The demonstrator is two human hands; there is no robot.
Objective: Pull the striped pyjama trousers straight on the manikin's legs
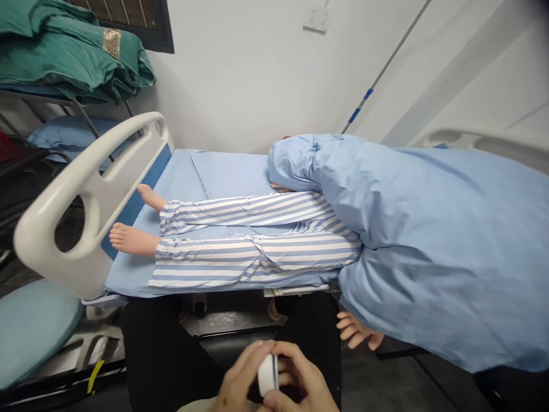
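Note:
My left hand (238,380) and my right hand (300,380) meet at the bottom edge of the view, both pinched round a small white round object (268,375), perhaps a roll of tape. They are held over my dark-trousered lap, just in front of the bed. On the bed lies a manikin (253,240) in blue-and-white striped pyjamas, bare feet to the left. A light blue sheet (429,229) covers its upper body. One manikin hand (355,332) hangs out below the sheet, close to my right hand.
The bed has a white plastic footboard (86,200) at left and a blue mattress (206,177). Green folded linen (72,51) sits on a rack at upper left. A blue stool seat (34,326) is at lower left. A pole (377,80) leans on the wall.

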